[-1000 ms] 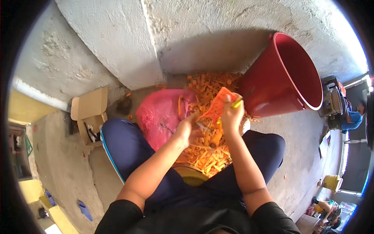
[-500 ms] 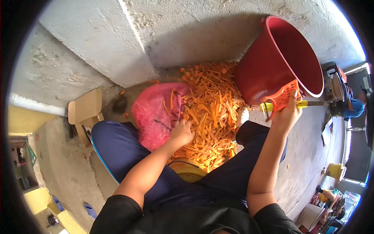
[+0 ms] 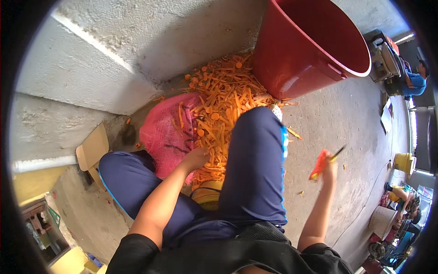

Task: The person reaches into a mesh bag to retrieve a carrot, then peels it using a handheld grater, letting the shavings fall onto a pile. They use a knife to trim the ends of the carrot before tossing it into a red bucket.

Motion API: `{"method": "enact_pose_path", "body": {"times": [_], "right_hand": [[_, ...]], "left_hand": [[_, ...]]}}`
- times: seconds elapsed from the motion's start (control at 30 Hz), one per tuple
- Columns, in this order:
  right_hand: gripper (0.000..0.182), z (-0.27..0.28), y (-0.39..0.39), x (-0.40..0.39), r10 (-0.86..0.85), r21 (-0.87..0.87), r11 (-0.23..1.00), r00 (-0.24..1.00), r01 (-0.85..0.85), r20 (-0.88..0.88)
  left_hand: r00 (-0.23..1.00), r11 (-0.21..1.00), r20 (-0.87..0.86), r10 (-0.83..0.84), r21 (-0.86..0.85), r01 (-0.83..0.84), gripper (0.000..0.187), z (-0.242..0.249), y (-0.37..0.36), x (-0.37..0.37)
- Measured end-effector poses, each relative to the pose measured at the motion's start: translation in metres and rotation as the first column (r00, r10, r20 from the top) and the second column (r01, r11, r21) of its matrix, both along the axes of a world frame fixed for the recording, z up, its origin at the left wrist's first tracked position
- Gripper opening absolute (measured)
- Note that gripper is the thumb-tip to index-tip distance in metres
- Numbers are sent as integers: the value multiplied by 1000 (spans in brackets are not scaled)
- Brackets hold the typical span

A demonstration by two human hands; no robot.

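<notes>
Orange tool (image 3: 320, 164) is in the right hand (image 3: 329, 173), above the floor (image 3: 356, 137), outboard of the right leg (image 3: 255, 160). Fingers closed round it; probably held wide to clear that knee. Looks flat, red-orange, some yellow by the grip; edges blurred. Dark rod (image 3: 339, 152) sticks out by the same grip, can't tell if it's a separate piece. Left hand (image 3: 197, 158) low at the bag (image 3: 159, 132) and carrot bits (image 3: 221, 98), fingers bent; can't tell if gripping. Bits: bright orange strips and rounds, heaped between bag and bin (image 3: 292, 55), likely for easy reach.
</notes>
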State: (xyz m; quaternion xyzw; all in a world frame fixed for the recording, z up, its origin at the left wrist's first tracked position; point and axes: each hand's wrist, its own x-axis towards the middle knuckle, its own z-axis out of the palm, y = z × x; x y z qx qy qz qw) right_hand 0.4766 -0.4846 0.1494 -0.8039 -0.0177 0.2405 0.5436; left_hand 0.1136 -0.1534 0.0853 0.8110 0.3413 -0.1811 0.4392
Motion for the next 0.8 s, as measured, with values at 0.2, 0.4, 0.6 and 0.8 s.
{"method": "enact_pose_path", "body": {"times": [0.2, 0.4, 0.6, 0.8], "right_hand": [[20, -196, -30, -77, -31, -260, 959, 869, -113, -493], [27, -209, 12, -104, 482, -501, 451, 674, -739, -560], [54, -255, 5, -98, 597, -599, 61, 510, -798, -619], [58, -237, 5, -119, 577, -686, 103, 605, -720, -548]], "left_hand": [[992, 996, -120, 45, -67, -53, 33, 7, 1, -28], [944, 981, -276, 179, -19, -192, 31, 12, 1, -65], [854, 904, -332, 400, -8, -427, 26, 30, -10, -102], [806, 862, -382, 452, -43, -504, 19, 30, -44, -125]]}}
